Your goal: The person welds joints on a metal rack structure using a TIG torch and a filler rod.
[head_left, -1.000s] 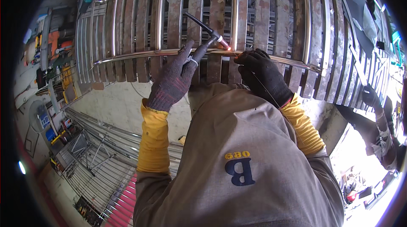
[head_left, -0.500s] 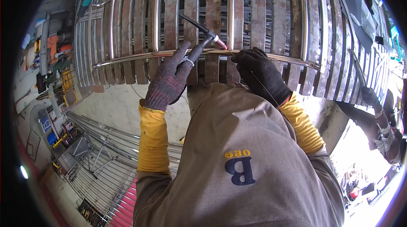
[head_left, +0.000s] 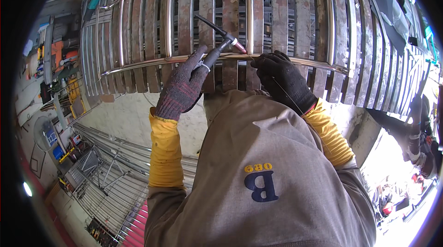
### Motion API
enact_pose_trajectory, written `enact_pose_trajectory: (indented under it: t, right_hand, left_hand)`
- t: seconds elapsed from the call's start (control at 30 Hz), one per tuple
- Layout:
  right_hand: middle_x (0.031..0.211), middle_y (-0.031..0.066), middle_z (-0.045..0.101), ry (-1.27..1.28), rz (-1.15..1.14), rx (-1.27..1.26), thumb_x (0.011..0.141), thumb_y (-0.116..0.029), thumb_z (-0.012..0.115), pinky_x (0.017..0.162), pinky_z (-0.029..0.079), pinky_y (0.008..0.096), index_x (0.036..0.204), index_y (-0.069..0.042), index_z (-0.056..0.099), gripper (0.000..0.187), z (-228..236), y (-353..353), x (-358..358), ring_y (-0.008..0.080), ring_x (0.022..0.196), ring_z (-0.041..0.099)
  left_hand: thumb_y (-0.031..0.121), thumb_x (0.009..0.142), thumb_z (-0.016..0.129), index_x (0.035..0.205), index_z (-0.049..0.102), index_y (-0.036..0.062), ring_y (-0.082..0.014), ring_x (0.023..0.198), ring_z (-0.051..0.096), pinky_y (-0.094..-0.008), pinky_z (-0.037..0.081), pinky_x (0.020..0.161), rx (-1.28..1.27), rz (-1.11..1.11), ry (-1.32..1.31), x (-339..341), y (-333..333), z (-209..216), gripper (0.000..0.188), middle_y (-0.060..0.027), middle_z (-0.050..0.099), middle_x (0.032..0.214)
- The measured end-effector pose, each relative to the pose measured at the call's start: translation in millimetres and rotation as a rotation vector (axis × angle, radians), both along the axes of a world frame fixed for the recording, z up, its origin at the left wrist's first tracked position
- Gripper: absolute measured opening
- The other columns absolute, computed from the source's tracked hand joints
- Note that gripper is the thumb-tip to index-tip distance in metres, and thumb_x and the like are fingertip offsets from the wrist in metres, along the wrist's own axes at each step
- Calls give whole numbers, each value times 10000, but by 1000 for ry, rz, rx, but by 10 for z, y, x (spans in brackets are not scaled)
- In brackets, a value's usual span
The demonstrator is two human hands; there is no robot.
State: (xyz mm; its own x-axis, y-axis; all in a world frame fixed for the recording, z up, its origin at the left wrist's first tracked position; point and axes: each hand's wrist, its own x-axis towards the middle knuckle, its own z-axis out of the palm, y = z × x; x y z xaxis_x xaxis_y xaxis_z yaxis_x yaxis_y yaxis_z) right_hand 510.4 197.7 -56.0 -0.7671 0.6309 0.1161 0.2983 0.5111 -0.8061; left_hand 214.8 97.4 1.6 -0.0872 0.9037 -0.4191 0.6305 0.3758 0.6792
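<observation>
Left hand (head_left: pixel 182 91) fingers closed on torch (head_left: pixel 220 48); right hand (head_left: pixel 282 80) apparently pinching filler rod (head_left: pixel 288 95).

I see shiny, smooth metal tubes (head_left: pixel 258 57) lying over rusty, rough slats (head_left: pixel 230 7). My hands wear knit cloth gloves, mottled grey on the left (head_left: pixel 182 87), black on the right (head_left: pixel 284 78); the torch (head_left: pixel 220 48) looks matt black.

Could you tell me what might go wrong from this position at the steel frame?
1. The right hand rests on the shiny rail right beside the torch tip, so heat or spatter could reach that dark glove.
2. The filler rod is thin and runs back across the glove; it could wander off the joint.
3. The left hand wears a knit glove, which may give little protection near hot metal.
</observation>
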Motion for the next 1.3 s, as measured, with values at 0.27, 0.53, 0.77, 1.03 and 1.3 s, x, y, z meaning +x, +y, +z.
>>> enact_pose_trajectory:
  t: [0.27,0.53,0.77,1.03,1.3]
  right_hand:
    - [1105,131,753,-44,63,190,986,-140,645,1044,520,495,1185,-80,708,217,-111,0,35,346,1078,705]
    - [1169,189,723,22,33,47,955,-99,658,1047,515,480,1191,-10,739,265,-64,25,44,405,1127,669]
    - [1152,200,719,35,23,36,953,-99,658,1049,511,486,1178,-9,741,255,-77,19,53,410,1134,667]
    - [1126,195,718,63,26,31,943,-90,676,1029,519,488,1107,-3,731,194,-99,13,43,405,1110,669]
    - [1097,143,743,-132,119,107,913,-116,685,1045,516,490,1131,-43,753,240,-60,46,62,357,1084,702]
  left_hand:
    - [169,1124,587,1573,565,70,-334,1239,741,-434,577,1016,-182,37,8,134,159,310,461,-232,721,1404]
    - [233,1132,543,1637,478,74,-435,1336,657,-490,519,1110,-24,10,10,8,-25,20,533,-238,637,1517]
    - [217,1125,544,1636,475,63,-430,1327,665,-481,522,1108,-46,16,-12,16,9,12,538,-238,646,1507]
    - [205,1118,565,1613,508,66,-422,1287,694,-474,540,1093,-30,13,31,22,-12,20,517,-241,667,1478]
    - [169,1118,592,1599,541,84,-346,1218,745,-411,577,1017,-77,17,-3,109,110,252,491,-244,714,1396]
